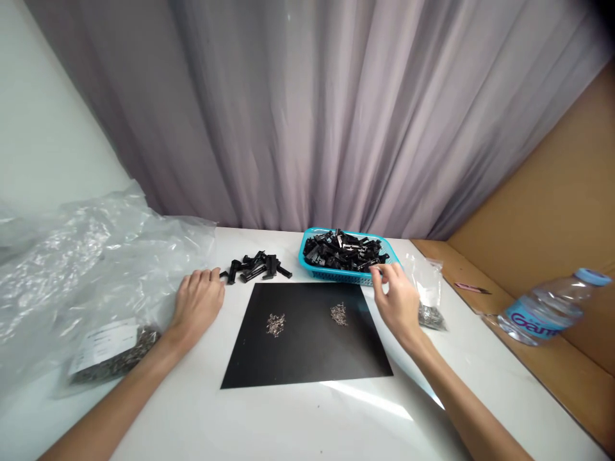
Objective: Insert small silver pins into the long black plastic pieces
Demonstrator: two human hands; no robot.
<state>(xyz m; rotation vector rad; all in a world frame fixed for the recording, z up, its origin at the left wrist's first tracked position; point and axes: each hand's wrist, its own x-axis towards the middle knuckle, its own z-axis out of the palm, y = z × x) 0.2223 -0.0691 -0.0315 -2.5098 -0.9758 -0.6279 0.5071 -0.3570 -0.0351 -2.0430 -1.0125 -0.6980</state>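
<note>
My left hand (pixel 199 299) rests on the white table, fingers lying side by side with nothing seen in them. Its fingertips are close to a loose pile of black plastic parts (pixel 259 266). At the front right corner of a blue basket (pixel 331 275), my right hand (pixel 398 299) has thumb and forefinger drawn together; whatever is between them is too small to make out. More black plastic parts (pixel 343 250) fill the basket. Between my hands lies a black mat (pixel 307 355) with two small heaps of tiny metal pieces, a left heap (pixel 275 324) and a right heap (pixel 338 314).
A clear bag of small metal pieces (pixel 432 317) stands beyond my right hand. Large clear plastic sheeting (pixel 96 250) and a labelled bag (pixel 113 355) lie at left. A water bottle (pixel 548 310) and a pen-like item (pixel 473 289) are at right. A grey curtain (pixel 298 115) hangs behind.
</note>
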